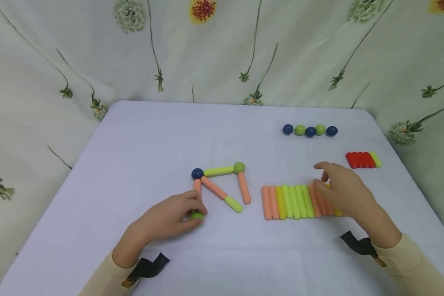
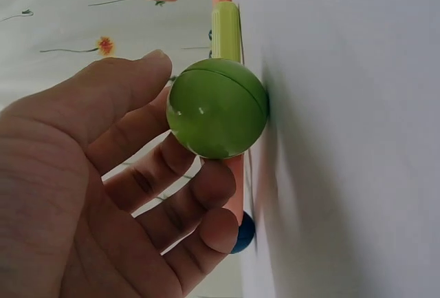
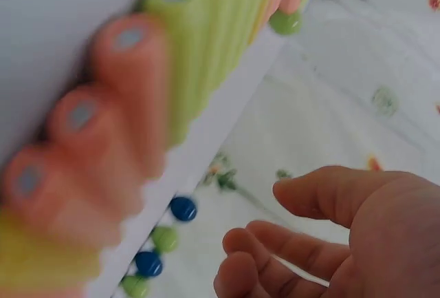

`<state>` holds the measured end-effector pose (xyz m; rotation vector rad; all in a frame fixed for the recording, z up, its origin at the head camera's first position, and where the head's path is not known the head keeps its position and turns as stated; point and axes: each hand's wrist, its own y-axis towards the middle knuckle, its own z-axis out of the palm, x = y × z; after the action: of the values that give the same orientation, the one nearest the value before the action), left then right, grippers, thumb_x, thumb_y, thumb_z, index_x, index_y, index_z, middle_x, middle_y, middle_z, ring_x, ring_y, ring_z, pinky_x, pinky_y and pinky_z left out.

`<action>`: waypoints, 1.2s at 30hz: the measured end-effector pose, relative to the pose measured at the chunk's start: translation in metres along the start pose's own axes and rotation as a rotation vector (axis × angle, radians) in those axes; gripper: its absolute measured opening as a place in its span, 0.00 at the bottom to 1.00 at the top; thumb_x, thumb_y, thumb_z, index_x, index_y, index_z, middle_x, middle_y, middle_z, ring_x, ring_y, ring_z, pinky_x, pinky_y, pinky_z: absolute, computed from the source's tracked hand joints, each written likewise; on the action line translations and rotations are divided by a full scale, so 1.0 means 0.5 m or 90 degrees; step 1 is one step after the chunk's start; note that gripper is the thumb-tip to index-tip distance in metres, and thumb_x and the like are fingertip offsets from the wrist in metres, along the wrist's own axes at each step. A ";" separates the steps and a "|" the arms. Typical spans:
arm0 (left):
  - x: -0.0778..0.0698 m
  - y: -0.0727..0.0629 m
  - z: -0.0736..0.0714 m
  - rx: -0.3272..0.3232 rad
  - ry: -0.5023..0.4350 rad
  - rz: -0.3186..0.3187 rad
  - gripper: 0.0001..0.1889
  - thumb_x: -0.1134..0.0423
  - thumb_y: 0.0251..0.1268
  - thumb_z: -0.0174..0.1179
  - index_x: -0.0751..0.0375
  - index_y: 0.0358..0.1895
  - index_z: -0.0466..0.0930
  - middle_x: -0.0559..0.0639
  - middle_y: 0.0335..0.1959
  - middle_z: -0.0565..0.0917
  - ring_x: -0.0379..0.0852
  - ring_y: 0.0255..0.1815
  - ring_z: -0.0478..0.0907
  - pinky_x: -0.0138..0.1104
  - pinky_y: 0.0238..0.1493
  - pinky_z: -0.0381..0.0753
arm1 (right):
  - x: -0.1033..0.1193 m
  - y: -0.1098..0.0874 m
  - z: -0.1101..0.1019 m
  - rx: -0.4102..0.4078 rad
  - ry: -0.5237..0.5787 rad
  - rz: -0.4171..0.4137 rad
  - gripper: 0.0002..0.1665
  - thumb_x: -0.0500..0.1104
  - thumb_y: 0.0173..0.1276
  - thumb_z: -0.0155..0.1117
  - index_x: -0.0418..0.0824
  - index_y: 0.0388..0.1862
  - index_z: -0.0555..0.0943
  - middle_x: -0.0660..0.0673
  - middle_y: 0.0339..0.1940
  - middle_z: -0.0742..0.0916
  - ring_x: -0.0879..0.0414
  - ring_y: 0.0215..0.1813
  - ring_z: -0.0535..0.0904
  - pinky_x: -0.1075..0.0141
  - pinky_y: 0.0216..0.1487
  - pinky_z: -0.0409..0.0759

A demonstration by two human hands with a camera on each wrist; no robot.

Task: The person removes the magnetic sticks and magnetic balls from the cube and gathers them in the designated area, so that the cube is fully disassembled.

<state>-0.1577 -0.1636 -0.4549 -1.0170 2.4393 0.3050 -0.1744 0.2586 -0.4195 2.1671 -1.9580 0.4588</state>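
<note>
My left hand (image 1: 166,218) holds a green ball (image 2: 218,109), its thumb and curled fingers around the ball's side. A salmon stick (image 1: 197,186) runs from this ball to a blue ball (image 1: 197,173). From the blue ball, a light green stick (image 1: 219,171) leads to another green ball (image 1: 239,167), which has a salmon stick (image 1: 244,188) below it. A salmon stick (image 1: 213,188) and a light green one (image 1: 233,204) lie end to end diagonally. Above the right end of a row of coloured sticks (image 1: 296,201), my right hand (image 1: 345,189) hangs with loosely bent fingers, holding nothing.
Several blue and green balls (image 1: 310,131) line up toward the back right of the white table (image 1: 151,139). Nearer the right edge lie short red sticks (image 1: 360,160) beside a light green one (image 1: 375,159). Flower-patterned cloth (image 1: 214,53) hangs behind the table.
</note>
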 end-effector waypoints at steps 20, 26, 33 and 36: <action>-0.004 0.128 -0.059 0.015 0.122 0.044 0.05 0.68 0.61 0.64 0.52 0.38 0.85 0.39 0.36 0.78 0.37 0.35 0.74 0.31 0.40 0.76 | 0.267 0.025 0.136 0.051 -0.070 -0.345 0.16 0.42 0.62 0.68 0.43 0.49 0.79 0.53 0.30 0.76 0.59 0.24 0.69 0.68 0.24 0.70; -0.007 0.158 -0.052 0.074 0.138 0.029 0.08 0.69 0.60 0.64 0.51 0.38 0.86 0.39 0.35 0.79 0.38 0.35 0.75 0.33 0.41 0.76 | 0.296 0.019 0.168 0.071 -0.076 -0.371 0.17 0.43 0.60 0.71 0.46 0.46 0.77 0.52 0.31 0.75 0.59 0.23 0.69 0.68 0.22 0.67; 0.007 0.167 -0.036 0.078 0.158 0.022 0.05 0.65 0.63 0.65 0.48 0.32 0.84 0.37 0.31 0.77 0.37 0.31 0.73 0.33 0.37 0.74 | 0.306 0.016 0.181 0.073 -0.101 -0.370 0.21 0.35 0.57 0.69 0.49 0.49 0.79 0.51 0.29 0.75 0.58 0.18 0.66 0.70 0.17 0.64; 0.014 0.165 -0.031 0.075 0.163 0.016 0.05 0.65 0.63 0.65 0.47 0.34 0.85 0.36 0.32 0.77 0.37 0.32 0.73 0.32 0.39 0.75 | 0.306 0.011 0.173 0.121 -0.070 -0.372 0.19 0.34 0.57 0.67 0.50 0.47 0.79 0.52 0.28 0.74 0.58 0.20 0.67 0.70 0.19 0.64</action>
<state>-0.2260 -0.1159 -0.4435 -1.0293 2.6621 0.0385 -0.1582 0.0859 -0.4478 2.7807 -1.2592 0.4406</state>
